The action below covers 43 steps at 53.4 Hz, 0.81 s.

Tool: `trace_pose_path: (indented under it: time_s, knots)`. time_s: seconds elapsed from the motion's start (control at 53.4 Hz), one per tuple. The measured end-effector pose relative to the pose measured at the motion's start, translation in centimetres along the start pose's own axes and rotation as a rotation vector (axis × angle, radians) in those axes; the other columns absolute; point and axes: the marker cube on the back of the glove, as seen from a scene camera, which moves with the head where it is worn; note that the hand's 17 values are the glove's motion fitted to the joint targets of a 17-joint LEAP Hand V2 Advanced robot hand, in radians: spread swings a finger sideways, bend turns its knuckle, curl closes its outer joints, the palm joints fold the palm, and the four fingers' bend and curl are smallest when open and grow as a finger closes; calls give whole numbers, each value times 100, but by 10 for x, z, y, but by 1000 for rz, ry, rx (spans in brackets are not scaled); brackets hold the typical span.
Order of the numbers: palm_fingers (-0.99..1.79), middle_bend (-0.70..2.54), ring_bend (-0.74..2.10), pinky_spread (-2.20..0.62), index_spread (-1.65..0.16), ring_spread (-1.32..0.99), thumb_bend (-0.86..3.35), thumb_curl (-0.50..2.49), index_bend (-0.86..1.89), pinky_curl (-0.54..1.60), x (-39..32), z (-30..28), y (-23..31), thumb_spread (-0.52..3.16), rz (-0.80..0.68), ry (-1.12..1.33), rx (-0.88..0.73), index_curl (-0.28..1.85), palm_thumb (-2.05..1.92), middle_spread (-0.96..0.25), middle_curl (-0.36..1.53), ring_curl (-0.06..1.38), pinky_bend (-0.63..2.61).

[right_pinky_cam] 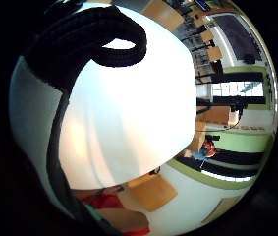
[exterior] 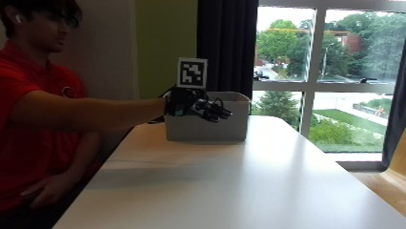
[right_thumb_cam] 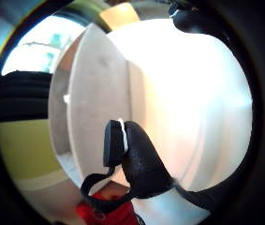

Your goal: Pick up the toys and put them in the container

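Observation:
In the outside view my gloved right hand hovers in front of the upper front wall of a pale grey box container, above the white table. Its fingers reach out, loosely relaxed, with nothing in them. The container stands at the far side of the table, and its inside is hidden from this side. The thumb side palm view shows the container's wall close by and a gloved finger over the white tabletop. No toy shows in any view.
A large window and a dark curtain stand behind the container. The person's bare left hand rests low at their lap. The little finger side palm view shows tabletop and wooden chairs on the floor.

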Motion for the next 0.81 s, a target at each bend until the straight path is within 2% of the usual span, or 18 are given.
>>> trace_pose_path:
  time_s: [0.15,0.412,0.506,0.805]
  knots:
    - [2,20,35,4,-38,-7,-7,26,18,30,32,26,10,115,117,-31,-29,51,-9,-10,41,24,89]
    - [1,18,31,3,-37,-8,-6,22,19,30,52,45,30,116,169,-63,-52,48,-8,-9,39,24,86]
    - [2,18,29,3,-37,-8,-5,22,20,30,53,47,40,116,125,-94,-47,48,-7,-9,38,24,85]
    - [2,18,26,3,-37,-8,-5,21,21,31,76,60,53,118,159,-126,-41,48,-6,-9,36,25,82]
